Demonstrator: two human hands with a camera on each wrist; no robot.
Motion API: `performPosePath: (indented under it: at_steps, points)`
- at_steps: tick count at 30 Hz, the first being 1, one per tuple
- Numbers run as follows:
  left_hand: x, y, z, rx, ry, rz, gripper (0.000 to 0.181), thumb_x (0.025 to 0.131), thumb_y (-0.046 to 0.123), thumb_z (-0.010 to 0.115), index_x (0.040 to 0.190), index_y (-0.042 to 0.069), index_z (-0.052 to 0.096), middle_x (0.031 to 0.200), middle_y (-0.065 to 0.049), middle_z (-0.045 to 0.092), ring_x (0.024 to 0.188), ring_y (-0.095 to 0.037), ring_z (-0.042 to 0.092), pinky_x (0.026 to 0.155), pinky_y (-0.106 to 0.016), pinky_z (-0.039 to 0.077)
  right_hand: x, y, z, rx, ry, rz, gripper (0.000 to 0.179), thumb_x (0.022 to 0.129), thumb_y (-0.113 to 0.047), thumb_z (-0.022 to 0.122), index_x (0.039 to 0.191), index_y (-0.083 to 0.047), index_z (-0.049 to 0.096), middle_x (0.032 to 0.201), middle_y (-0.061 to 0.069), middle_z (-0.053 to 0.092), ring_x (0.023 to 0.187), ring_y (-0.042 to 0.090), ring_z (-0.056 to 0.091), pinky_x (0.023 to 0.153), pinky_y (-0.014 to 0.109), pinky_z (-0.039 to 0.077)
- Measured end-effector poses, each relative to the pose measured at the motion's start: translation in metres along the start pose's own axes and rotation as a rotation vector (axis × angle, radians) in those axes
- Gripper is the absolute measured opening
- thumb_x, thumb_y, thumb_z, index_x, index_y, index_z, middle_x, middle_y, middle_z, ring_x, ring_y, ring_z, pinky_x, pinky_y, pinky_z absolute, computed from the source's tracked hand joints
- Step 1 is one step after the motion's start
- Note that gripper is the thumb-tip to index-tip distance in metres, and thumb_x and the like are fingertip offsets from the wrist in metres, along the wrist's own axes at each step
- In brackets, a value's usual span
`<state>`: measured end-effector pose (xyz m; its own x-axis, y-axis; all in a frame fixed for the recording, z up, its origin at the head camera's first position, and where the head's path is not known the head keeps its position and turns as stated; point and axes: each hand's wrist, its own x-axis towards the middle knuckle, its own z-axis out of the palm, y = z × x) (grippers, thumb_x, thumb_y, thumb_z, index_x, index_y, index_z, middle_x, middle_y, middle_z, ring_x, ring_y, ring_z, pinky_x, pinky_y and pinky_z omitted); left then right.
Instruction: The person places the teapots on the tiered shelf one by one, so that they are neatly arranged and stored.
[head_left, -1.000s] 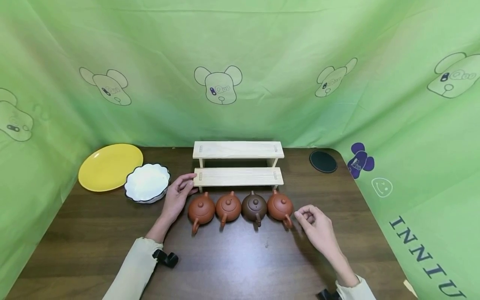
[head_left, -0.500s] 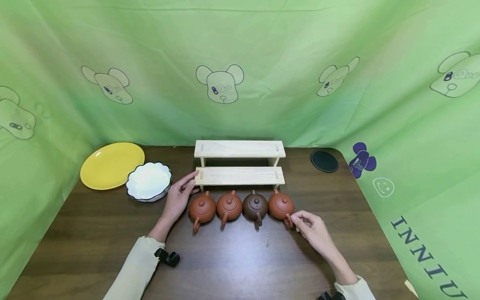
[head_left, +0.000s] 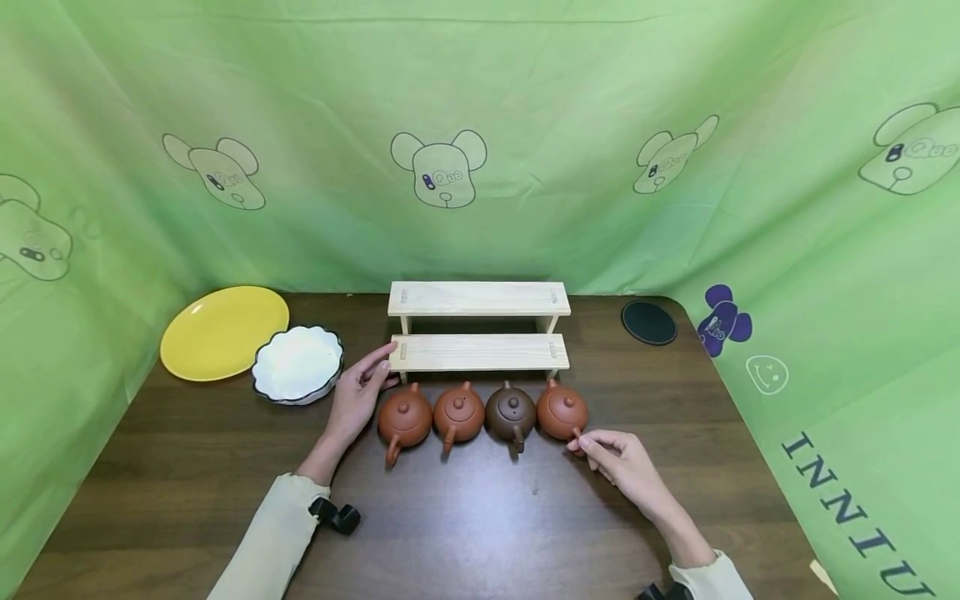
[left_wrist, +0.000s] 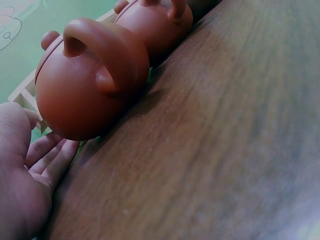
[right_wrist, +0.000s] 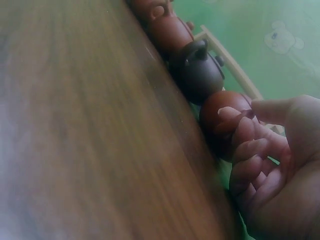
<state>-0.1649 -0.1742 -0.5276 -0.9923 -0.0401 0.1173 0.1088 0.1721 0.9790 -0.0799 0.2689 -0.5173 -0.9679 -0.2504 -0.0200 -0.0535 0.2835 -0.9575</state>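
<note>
Four-sided shelving aside, a row of teapots stands before a two-tier wooden stand (head_left: 480, 353). My right hand (head_left: 622, 467) pinches the handle of the rightmost reddish-brown teapot (head_left: 562, 410); in the right wrist view its fingers partly hide that teapot (right_wrist: 220, 107). To its left stand a dark brown teapot (head_left: 511, 411), a reddish-brown teapot (head_left: 459, 410) and the leftmost reddish-brown teapot (head_left: 405, 417). All rest on the table, handles toward me. My left hand (head_left: 355, 404) touches the stand's lower left end with fairly straight fingers, beside the leftmost teapot.
A yellow plate (head_left: 217, 333) lies at the back left. Next to it is a white scalloped dish (head_left: 297, 365) with a dark rim. A round black coaster (head_left: 648, 322) lies at the back right. Green cloth (head_left: 525, 233) surrounds the wooden table (head_left: 465, 533).
My right hand has moved left to the rightmost teapot and taken hold of its handle. The left hand stays at the stand, and the teapots look unmoved.
</note>
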Motion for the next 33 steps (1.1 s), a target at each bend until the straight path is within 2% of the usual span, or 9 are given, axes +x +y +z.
performPosePath:
  at_steps: [4, 8, 12, 17, 19, 22, 26, 30, 33]
  points:
    - [-0.001, 0.0005, 0.0, 0.0, 0.004, -0.016, 0.038, 0.117, 0.013, 0.059, 0.154, 0.006, 0.066, 0.148, -0.02, 0.069, 0.106, -0.028, 0.082, 0.093, -0.022, 0.066, 0.0006, 0.0001, 0.0006, 0.026, -0.024, 0.018, 0.025, 0.114, -0.008, 0.062, 0.112, 0.01, 0.079, 0.074, -0.007, 0.06, 0.055, -0.002, 0.039, 0.041, 0.021, 0.032]
    - [-0.0013, -0.0006, -0.0006, -0.008, 0.006, -0.016, 0.038, 0.117, 0.012, 0.058, 0.154, 0.005, 0.066, 0.148, -0.021, 0.069, 0.104, -0.02, 0.082, 0.092, -0.022, 0.066, 0.0002, 0.0, 0.0012, 0.046, -0.033, 0.041, 0.024, 0.112, -0.008, 0.064, 0.114, 0.012, 0.079, 0.081, -0.005, 0.07, 0.057, -0.002, 0.041, 0.043, 0.019, 0.034]
    - [-0.001, -0.0017, -0.0016, -0.015, 0.0, -0.008, 0.039, 0.117, 0.012, 0.058, 0.155, 0.005, 0.065, 0.148, -0.021, 0.069, 0.106, -0.02, 0.082, 0.093, -0.023, 0.066, -0.0003, 0.0024, 0.0011, 0.066, -0.03, 0.03, 0.023, 0.111, -0.005, 0.066, 0.115, 0.015, 0.078, 0.081, -0.005, 0.072, 0.057, -0.002, 0.041, 0.04, 0.023, 0.031]
    - [-0.0003, -0.0014, -0.0016, -0.024, -0.007, -0.017, 0.039, 0.117, 0.012, 0.058, 0.155, 0.008, 0.066, 0.146, -0.02, 0.07, 0.105, -0.015, 0.081, 0.094, -0.024, 0.066, -0.0017, 0.002, 0.0009, 0.115, -0.026, -0.023, 0.022, 0.11, -0.001, 0.065, 0.109, 0.018, 0.076, 0.09, -0.002, 0.079, 0.075, 0.001, 0.062, 0.045, 0.035, 0.032]
    - [0.0, -0.0012, -0.0013, -0.031, -0.004, -0.019, 0.039, 0.117, 0.011, 0.058, 0.155, 0.008, 0.066, 0.146, -0.021, 0.07, 0.102, -0.009, 0.08, 0.094, -0.025, 0.066, -0.0022, 0.0012, 0.0011, 0.127, -0.02, -0.037, 0.022, 0.11, 0.0, 0.064, 0.108, 0.019, 0.076, 0.094, -0.001, 0.08, 0.083, 0.002, 0.065, 0.048, 0.035, 0.034]
    - [0.0005, -0.0012, -0.0011, -0.033, -0.005, -0.017, 0.039, 0.117, 0.011, 0.058, 0.155, 0.007, 0.066, 0.146, -0.021, 0.07, 0.102, -0.009, 0.08, 0.094, -0.024, 0.066, -0.0028, 0.0021, 0.0005, 0.127, 0.008, -0.037, 0.021, 0.109, 0.001, 0.065, 0.109, 0.018, 0.077, 0.081, -0.006, 0.075, 0.07, -0.001, 0.056, 0.046, 0.033, 0.032]
    - [0.0006, -0.001, -0.0009, -0.018, -0.008, -0.023, 0.039, 0.117, 0.014, 0.059, 0.155, 0.008, 0.066, 0.148, -0.019, 0.069, 0.104, -0.015, 0.081, 0.093, -0.023, 0.066, -0.0033, 0.0035, -0.0002, 0.136, 0.041, -0.063, 0.019, 0.109, 0.004, 0.064, 0.11, 0.017, 0.077, 0.072, -0.01, 0.066, 0.057, 0.002, 0.039, 0.043, 0.039, 0.025]
    - [0.0005, -0.0008, -0.0008, -0.01, -0.011, -0.023, 0.039, 0.117, 0.015, 0.059, 0.155, 0.01, 0.066, 0.146, -0.018, 0.071, 0.106, -0.022, 0.082, 0.093, -0.023, 0.066, -0.0041, 0.0034, 0.0006, 0.151, 0.072, -0.115, 0.018, 0.108, 0.008, 0.062, 0.108, 0.015, 0.078, 0.072, -0.008, 0.066, 0.056, 0.006, 0.037, 0.043, 0.043, 0.022]
    - [0.0005, -0.0011, -0.0014, -0.021, -0.012, -0.016, 0.039, 0.117, 0.013, 0.058, 0.155, 0.008, 0.066, 0.146, -0.02, 0.071, 0.107, -0.021, 0.082, 0.093, -0.025, 0.067, -0.0044, 0.0019, 0.0023, 0.163, 0.11, -0.136, 0.018, 0.108, 0.009, 0.062, 0.107, 0.013, 0.08, 0.075, -0.004, 0.071, 0.059, 0.003, 0.041, 0.043, 0.044, 0.022]
